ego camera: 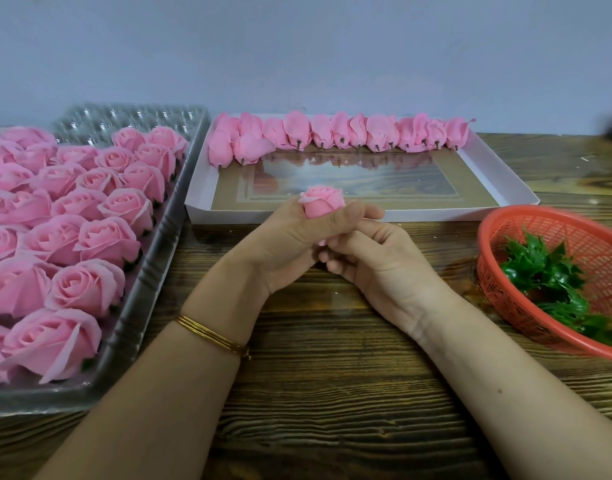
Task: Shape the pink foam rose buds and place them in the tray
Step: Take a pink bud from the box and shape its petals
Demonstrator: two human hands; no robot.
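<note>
wooden desk [332, 393], clear plastic tray [152, 282] of open roses left, white tray [401, 214] ahead with a back row of buds [332, 133], red basket [484, 233] right. left hand [283, 244] curls round the rose bud [321, 202], bloom poking above the fingers, just before the white tray; right hand [384, 261] pinches its base underneath.

Wood table [332, 393]: clear tray [152, 271] L, white tray [453, 213] ctr, red basket [581, 237] R.

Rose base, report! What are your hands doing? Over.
Left hand grips bud. Right hand holds its base. White tray ahead, nothing between.
</note>
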